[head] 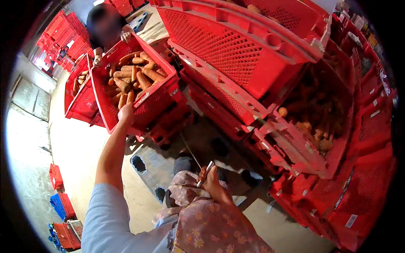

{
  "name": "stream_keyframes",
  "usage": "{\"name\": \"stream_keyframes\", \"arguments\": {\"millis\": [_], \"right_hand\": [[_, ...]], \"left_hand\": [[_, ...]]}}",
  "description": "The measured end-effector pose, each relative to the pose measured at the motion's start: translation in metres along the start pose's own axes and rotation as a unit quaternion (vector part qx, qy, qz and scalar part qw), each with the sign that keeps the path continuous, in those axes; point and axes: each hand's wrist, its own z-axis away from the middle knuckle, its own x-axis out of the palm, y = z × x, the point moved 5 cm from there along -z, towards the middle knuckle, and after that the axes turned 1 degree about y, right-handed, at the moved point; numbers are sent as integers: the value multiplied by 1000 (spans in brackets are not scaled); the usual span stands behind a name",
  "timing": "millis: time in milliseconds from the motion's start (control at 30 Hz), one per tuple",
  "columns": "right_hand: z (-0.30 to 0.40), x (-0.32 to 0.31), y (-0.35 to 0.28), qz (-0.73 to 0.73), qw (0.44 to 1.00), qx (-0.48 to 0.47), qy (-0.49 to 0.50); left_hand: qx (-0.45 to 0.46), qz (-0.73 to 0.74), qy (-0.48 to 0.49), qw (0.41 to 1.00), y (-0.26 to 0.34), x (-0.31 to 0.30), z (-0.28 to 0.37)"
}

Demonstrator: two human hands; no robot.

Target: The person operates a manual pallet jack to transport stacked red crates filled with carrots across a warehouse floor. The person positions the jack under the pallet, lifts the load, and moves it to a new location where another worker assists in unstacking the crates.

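Note:
Before me a red plastic crate (148, 109) of carrots (126, 76) rests tilted on top of other red crates. My left hand (126, 114) grips its near rim, fingers hidden over the edge beside the carrots. Low in front of my body, my right hand (212, 182) is closed around the short metal crossbar handle (205, 174) of a hook tool. From that handle a thin metal rod (190, 148) runs towards the base of the crate stack; its far end is lost in shadow.
Opposite, a person's gloved hands (126, 36) are on the crate's far edge. Tall stacked red crates (218, 53) rise close on the right. Another carrot crate (80, 104) stands to the left. A grey plastic pallet (148, 178) with holes lies on the floor.

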Motion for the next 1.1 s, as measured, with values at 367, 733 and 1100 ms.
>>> {"name": "stream_keyframes", "arguments": {"millis": [367,733,1100], "right_hand": [[61,-16,-44,20,992,62,106],[44,-1,-58,-35,991,75,105],[24,13,-104,-64,977,173,111]], "left_hand": [[-100,33,-61,993,52,-27,84],[-20,-36,-27,999,70,-41,88],[32,5,-55,998,55,-58,121]]}}
